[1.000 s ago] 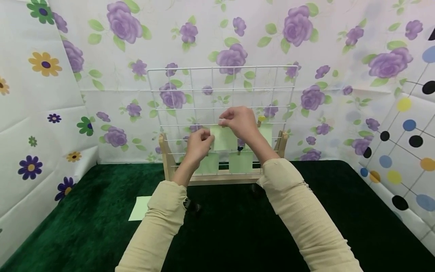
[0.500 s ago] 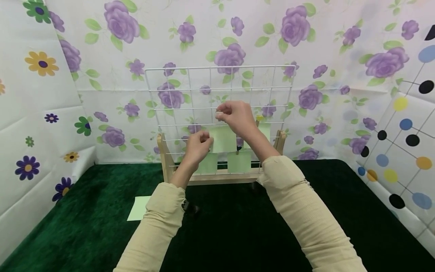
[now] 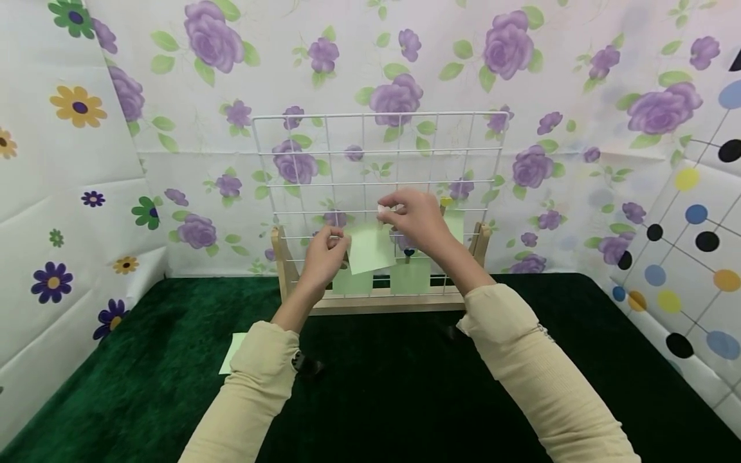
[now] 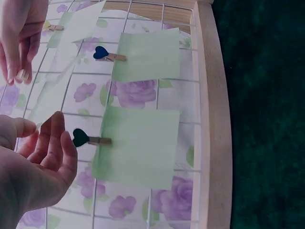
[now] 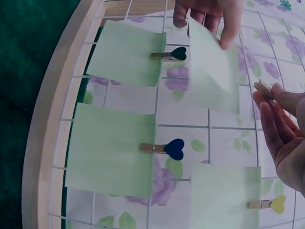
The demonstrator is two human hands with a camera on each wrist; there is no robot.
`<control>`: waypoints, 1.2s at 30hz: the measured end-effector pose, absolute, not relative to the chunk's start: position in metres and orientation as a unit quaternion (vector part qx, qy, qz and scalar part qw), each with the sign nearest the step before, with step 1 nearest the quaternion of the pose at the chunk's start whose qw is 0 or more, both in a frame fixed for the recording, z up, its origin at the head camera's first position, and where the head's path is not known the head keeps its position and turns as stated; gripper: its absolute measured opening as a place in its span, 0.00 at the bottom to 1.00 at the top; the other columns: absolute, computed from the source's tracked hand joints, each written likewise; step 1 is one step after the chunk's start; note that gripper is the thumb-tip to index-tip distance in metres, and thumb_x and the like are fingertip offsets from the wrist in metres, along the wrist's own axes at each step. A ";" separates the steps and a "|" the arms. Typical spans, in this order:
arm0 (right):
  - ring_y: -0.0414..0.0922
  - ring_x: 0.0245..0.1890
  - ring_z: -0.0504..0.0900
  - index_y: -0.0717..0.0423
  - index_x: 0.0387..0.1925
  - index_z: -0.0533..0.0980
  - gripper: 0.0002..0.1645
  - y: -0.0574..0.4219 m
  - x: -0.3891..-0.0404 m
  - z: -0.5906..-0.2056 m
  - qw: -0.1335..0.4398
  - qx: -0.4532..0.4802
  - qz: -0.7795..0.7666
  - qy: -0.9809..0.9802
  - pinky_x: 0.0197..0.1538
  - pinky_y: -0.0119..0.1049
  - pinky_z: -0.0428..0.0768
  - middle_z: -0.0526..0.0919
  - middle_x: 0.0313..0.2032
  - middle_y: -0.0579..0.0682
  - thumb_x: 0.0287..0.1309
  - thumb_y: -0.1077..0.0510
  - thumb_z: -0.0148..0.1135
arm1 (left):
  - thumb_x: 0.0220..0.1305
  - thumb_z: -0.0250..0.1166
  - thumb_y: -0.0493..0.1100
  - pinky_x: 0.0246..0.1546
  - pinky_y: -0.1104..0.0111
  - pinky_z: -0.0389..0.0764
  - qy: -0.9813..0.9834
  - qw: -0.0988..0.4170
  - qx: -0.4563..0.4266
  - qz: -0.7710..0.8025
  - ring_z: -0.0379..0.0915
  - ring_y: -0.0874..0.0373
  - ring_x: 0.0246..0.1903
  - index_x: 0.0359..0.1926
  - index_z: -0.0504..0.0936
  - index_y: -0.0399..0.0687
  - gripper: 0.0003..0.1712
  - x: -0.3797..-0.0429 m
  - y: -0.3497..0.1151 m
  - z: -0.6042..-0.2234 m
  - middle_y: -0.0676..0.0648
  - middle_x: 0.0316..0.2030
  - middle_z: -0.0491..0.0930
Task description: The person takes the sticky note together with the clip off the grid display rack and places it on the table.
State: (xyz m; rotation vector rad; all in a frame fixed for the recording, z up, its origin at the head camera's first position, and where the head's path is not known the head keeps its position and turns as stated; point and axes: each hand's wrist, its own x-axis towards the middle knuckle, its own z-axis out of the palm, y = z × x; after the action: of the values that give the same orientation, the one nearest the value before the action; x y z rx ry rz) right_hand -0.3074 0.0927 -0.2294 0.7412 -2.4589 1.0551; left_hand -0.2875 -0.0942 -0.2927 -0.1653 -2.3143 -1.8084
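Note:
My left hand (image 3: pixel 324 257) pinches a pale green paper square (image 3: pixel 370 247) by its left edge. The paper tilts in front of a white wire grid. In my right hand (image 3: pixel 418 220), thumb and fingers pinch a small wooden clothespin (image 5: pixel 263 89), just beyond the paper's upper right. Three other green squares hang on the grid: one under a dark green heart clothespin (image 5: pixel 178 54), one under a blue heart clothespin (image 5: pixel 173 149), one under a yellow heart clothespin (image 5: pixel 276 204). In the head view, my right hand and wrist partly cover the yellow-clipped square.
The grid stands on a wooden base (image 3: pixel 393 303) with two side posts (image 3: pixel 282 267). Another green paper (image 3: pixel 233 354) lies on the dark green cloth (image 3: pixel 145 360), partly behind my left sleeve. Floral sheeting (image 3: pixel 191 128) hangs behind the grid.
The paper has shifted left and down and now tilts, together with my left hand. My right hand lifted a little with the clothespin, then came lower, apart from the paper.

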 end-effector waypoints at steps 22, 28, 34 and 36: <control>0.46 0.38 0.82 0.59 0.45 0.82 0.12 0.136 -0.299 -0.276 0.119 0.240 0.383 -0.884 0.39 0.43 0.80 0.85 0.38 0.51 0.62 0.57 0.64 | 0.73 0.54 0.41 0.39 0.59 0.80 -0.803 0.046 -0.043 -0.592 0.74 0.50 0.38 0.49 0.75 0.34 0.14 -0.270 -0.126 -0.326 0.37 0.45 0.78; 0.46 0.37 0.82 0.58 0.42 0.83 0.12 0.150 -0.294 -0.290 0.096 0.237 0.398 -0.881 0.40 0.43 0.81 0.85 0.36 0.50 0.60 0.56 0.66 | 0.73 0.54 0.41 0.37 0.63 0.79 -0.793 0.012 -0.029 -0.609 0.74 0.54 0.36 0.49 0.75 0.33 0.14 -0.266 -0.139 -0.340 0.40 0.41 0.77; 0.45 0.35 0.83 0.56 0.42 0.84 0.12 0.164 -0.289 -0.304 0.079 0.241 0.393 -0.884 0.40 0.44 0.81 0.85 0.35 0.48 0.61 0.53 0.66 | 0.73 0.54 0.43 0.45 0.57 0.79 -0.793 -0.008 -0.011 -0.609 0.74 0.52 0.41 0.51 0.74 0.34 0.16 -0.261 -0.155 -0.352 0.41 0.43 0.76; 0.45 0.35 0.83 0.55 0.42 0.84 0.12 0.169 -0.288 -0.310 0.073 0.240 0.389 -0.886 0.40 0.43 0.81 0.85 0.35 0.47 0.61 0.53 0.65 | 0.73 0.54 0.43 0.47 0.54 0.77 -0.796 -0.014 -0.009 -0.605 0.73 0.52 0.40 0.51 0.74 0.34 0.15 -0.259 -0.161 -0.355 0.42 0.42 0.75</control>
State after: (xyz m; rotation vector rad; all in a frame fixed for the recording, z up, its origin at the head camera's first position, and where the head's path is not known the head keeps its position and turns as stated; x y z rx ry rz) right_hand -0.2878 0.1690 -0.3096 0.7198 -2.6618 1.1678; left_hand -0.2592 -0.1607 -0.3551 -0.0292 -2.5235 -1.9164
